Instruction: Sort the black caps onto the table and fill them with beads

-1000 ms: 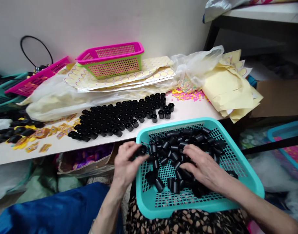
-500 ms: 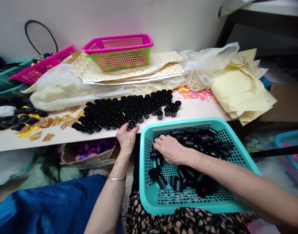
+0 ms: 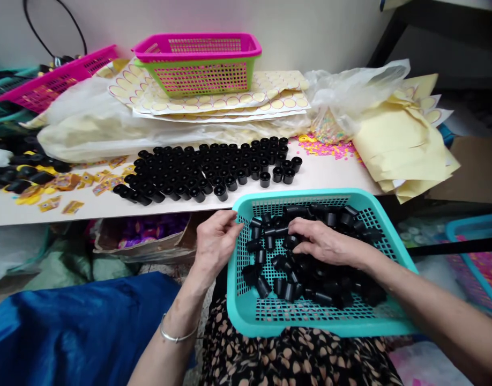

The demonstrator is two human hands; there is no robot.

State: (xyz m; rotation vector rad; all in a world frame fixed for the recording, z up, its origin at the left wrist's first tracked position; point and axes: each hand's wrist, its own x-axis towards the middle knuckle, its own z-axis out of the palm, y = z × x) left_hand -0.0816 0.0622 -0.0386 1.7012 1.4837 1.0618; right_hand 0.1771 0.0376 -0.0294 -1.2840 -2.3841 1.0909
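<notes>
A teal mesh basket (image 3: 310, 324) rests on my lap and holds several loose black caps (image 3: 270, 236). My right hand (image 3: 326, 244) lies inside it on the pile, its fingers curled round a black cap. My left hand (image 3: 216, 241) hovers at the basket's left rim, fingers loosely apart and holding nothing. On the white table (image 3: 330, 171) behind the basket, rows of black caps (image 3: 214, 169) stand upright side by side.
A pink-and-green basket (image 3: 198, 61) sits on sticker sheets (image 3: 270, 99) at the back. A plastic bag (image 3: 350, 91) and yellow paper (image 3: 399, 145) lie to the right, a pink basket (image 3: 57, 78) to the left. Blue cloth (image 3: 81, 321) lies at the lower left.
My left hand set a cap at the front of the rows on the table and came back to the basket rim. My right hand shifted rightward over the pile.
</notes>
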